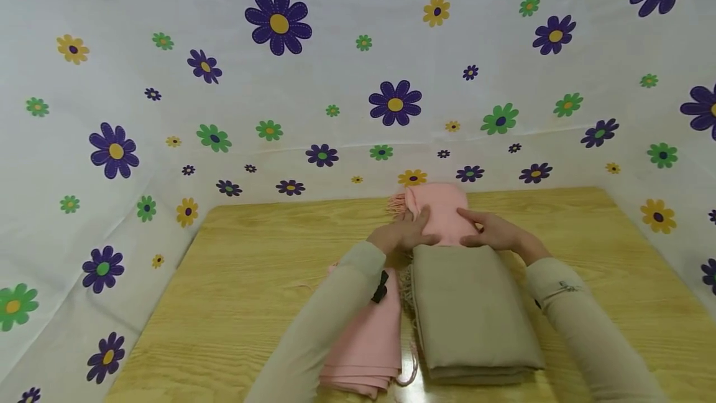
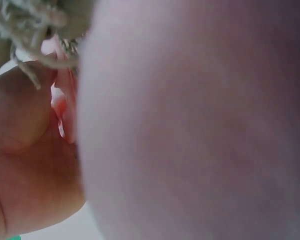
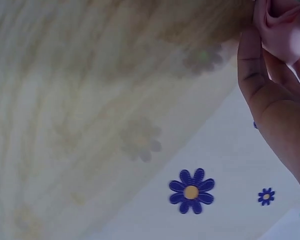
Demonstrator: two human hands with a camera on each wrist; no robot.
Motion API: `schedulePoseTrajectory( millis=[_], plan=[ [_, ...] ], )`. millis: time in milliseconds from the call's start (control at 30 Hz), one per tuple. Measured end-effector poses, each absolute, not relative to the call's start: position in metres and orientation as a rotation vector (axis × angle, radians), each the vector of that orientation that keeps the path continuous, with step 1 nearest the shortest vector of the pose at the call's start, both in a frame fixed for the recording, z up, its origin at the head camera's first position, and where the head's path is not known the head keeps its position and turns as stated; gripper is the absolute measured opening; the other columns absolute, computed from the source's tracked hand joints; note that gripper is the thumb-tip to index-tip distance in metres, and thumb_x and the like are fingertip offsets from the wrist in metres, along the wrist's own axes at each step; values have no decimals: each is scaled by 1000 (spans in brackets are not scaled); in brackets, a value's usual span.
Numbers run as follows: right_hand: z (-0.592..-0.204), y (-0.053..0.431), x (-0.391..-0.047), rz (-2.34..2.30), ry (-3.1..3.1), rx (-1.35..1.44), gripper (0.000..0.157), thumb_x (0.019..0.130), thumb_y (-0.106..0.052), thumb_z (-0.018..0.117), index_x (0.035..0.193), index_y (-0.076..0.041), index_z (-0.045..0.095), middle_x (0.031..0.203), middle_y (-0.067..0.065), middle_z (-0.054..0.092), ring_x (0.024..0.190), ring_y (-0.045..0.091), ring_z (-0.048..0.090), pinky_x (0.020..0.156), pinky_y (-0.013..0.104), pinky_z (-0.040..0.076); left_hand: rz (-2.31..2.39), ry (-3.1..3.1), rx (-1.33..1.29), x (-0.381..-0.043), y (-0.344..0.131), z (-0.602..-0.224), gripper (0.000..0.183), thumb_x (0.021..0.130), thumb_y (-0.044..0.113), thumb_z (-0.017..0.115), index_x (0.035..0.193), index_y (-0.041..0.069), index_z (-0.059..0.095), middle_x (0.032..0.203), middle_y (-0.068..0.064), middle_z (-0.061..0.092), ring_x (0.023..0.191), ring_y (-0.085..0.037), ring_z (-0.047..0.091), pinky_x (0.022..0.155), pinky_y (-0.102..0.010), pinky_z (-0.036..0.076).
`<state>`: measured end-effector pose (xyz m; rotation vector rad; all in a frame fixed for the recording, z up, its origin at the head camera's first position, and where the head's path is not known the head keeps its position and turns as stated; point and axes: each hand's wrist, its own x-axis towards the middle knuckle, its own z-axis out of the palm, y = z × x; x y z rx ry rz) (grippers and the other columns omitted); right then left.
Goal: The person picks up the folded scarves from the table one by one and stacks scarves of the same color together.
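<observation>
A folded pink scarf (image 1: 442, 210) with a fringe on its left end lies at the back of the table, by the wall. My left hand (image 1: 404, 235) grips its left side, thumb on top. On the opposite side my right hand (image 1: 495, 232) holds the edge; the right wrist view has pink cloth (image 3: 285, 42) between thumb and fingers. Just in front lies a folded grey-green scarf (image 1: 475, 310), fringed along its left side. A second folded pink scarf (image 1: 371, 341) sits beside it, partly under my left forearm. Blurred pale pink fills much of the left wrist view.
The wooden table (image 1: 224, 303) extends to both sides of the scarves. A white flowered sheet (image 1: 335, 67) hangs behind it and along the left and right sides. A loose strand (image 1: 411, 369) lies between the two front scarves.
</observation>
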<state>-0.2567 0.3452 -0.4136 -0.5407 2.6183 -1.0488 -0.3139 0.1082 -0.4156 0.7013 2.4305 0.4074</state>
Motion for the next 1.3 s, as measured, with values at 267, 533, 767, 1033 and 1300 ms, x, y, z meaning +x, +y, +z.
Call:
schedulePoseTrajectory(
  millis=[267,533,767,1033,1300],
  plan=[
    [-393,334,-263,-692,2604,-573,72,98,-23,61,152,7,25,135,34,50,103,32,51,100,54,41,389,2444,706,-313,103,-413,85,100,62,38,159,27,-12,164,-19,-10,151,-36,-5,120,-53,10],
    [-386,317,-268,-259,2616,-482,73,104,-36,49,155,4,17,157,37,10,137,61,21,109,69,22,372,2459,680,-317,102,-418,83,100,60,38,159,28,-11,165,-15,-7,152,-33,-2,120,-51,13],
    [-390,312,-266,-348,2606,-511,76,105,-36,45,154,11,10,156,39,-4,141,59,8,111,68,16,361,2470,684,-314,101,-416,82,101,59,39,159,28,-10,165,-14,-7,152,-31,-5,121,-50,11],
    [-390,299,-270,-437,2536,-562,77,107,-34,41,151,16,3,153,43,-8,143,55,2,115,62,15,416,2448,655,-314,87,-417,82,101,59,40,159,29,-9,165,-15,-8,152,-30,-5,121,-49,10],
    [-382,280,-276,-272,2515,-542,76,107,-32,41,150,18,4,153,44,-5,143,55,8,114,62,20,402,2456,712,-317,75,-415,83,102,56,42,159,24,-9,165,-17,-5,152,-34,-4,120,-50,10]
  ],
)
